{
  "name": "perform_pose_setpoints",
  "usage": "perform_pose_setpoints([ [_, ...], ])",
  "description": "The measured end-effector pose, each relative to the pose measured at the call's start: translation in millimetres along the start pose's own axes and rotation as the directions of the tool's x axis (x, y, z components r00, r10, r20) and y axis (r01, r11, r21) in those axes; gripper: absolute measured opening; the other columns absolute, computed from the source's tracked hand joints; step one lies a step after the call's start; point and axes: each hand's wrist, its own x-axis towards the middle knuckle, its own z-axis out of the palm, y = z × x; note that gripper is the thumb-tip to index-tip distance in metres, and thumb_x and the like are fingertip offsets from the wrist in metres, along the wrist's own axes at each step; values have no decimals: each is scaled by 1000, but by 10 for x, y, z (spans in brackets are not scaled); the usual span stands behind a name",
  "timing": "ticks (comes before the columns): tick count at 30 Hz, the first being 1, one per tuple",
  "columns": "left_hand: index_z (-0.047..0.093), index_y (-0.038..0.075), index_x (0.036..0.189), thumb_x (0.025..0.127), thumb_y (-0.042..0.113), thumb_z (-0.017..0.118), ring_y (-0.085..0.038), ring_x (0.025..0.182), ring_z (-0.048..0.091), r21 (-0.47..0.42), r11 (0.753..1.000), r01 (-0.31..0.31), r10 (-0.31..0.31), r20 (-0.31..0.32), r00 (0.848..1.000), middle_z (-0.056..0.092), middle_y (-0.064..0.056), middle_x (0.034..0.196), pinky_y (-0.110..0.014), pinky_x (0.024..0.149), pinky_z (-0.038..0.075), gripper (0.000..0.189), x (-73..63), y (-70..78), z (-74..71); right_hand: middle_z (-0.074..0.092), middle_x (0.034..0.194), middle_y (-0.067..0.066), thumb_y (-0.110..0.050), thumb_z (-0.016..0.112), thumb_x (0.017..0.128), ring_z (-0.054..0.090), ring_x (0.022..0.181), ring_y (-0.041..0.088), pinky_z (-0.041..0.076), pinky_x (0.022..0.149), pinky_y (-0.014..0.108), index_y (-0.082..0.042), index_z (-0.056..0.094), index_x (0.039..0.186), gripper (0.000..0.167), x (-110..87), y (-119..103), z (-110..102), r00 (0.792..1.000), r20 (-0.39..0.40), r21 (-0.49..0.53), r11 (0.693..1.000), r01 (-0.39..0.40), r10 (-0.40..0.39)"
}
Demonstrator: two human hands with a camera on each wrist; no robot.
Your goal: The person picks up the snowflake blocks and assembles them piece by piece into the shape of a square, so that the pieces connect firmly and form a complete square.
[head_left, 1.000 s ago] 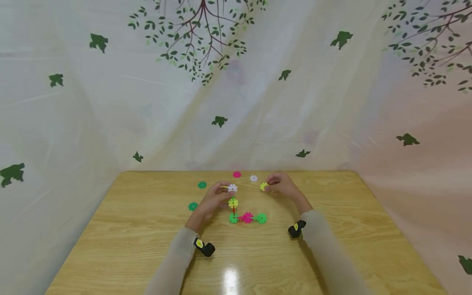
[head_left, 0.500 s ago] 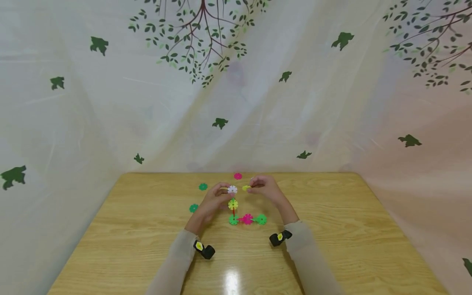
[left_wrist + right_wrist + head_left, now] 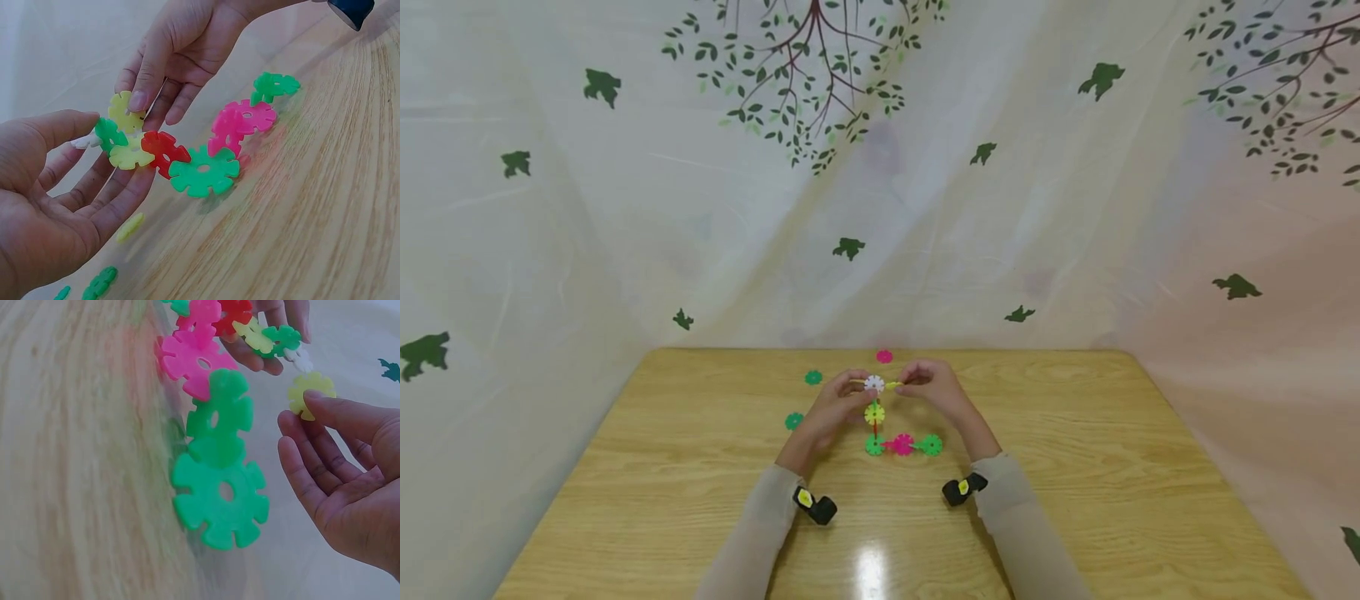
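Wood-grain table (image 3: 1112, 500) with bright glare, pale draped backdrop (image 3: 760, 225), printed leafy branches (image 3: 820, 75), dark green birds (image 3: 601, 87)

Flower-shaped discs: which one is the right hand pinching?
The yellow disc beside the white disc; only it is pinched in the right hand. The chain's yellow disc sits between a green disc and a red disc.

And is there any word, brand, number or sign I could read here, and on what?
None can be read.
Yellow patches on the small black wrist devices: any marks are too small to read.
Colourful, flower-shaped plastic discs: no lettering shows.
Pale backdrop with green leaves and bird shapes: pictures only.
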Motion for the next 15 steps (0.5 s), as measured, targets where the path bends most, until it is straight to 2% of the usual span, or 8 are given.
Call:
perform_pose_setpoints([
  [7, 56, 3, 127, 103, 13, 61, -14, 93, 66, -24, 1000, 14, -15, -28, 999, 64, -4, 107, -37, 76, 61, 27, 12, -21, 0, 65, 106, 36, 6, 72, 89, 67, 86, 13, 58, 77, 21, 18, 65, 102, 19, -1, -1, 44, 1000, 5, -14, 999, 30, -30],
  [15, 61, 3, 121, 101, 14, 64, -15, 90, 67, -36, 999, 13, -16, -78, 997, 64, -2, 103, -32, 69, 59, 23, 27, -39, 13, 69, 103, 30, -2, 78, 88, 67, 85, 10, 58, 77, 22, 10, 69, 99, 19, -9, -9, 81, 999, -6, -10, 999, 50, -50],
])
